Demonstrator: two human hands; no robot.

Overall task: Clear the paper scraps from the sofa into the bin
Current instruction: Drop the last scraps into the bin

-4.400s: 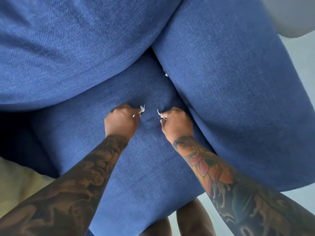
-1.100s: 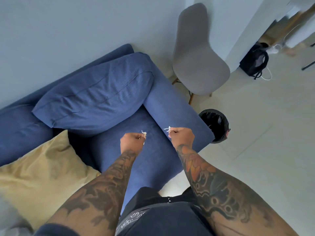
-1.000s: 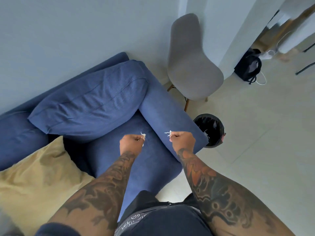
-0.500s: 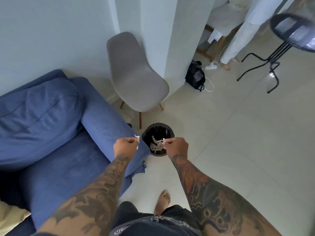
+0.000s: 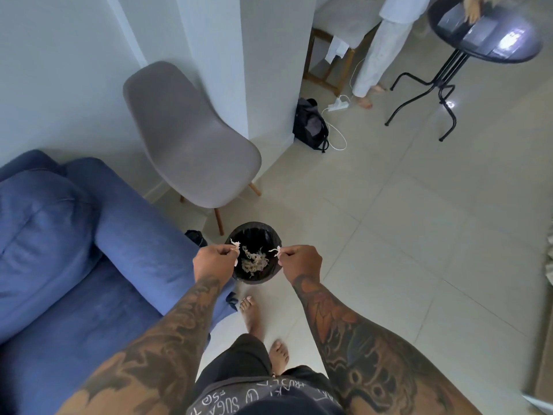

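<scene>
Single head cam, wide-angle, looking steeply down from standing height at the floor [image 5: 404, 265]; forearms enter from 6 o'clock, bin [image 5: 239, 232] near centre, sofa [image 5: 74, 265] at 9, grey chair [image 5: 191, 139] at 11, round worktop [image 5: 449, 43] far off at 1; no second view

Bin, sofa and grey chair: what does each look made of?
Bin: dark, lined with what looks like a glossy black plastic bag, crinkled at the rim. Sofa: blue woven fabric, matte, with visible weave. Grey chair: smooth moulded shell, probably matte plastic, on legs that look wooden.
</scene>
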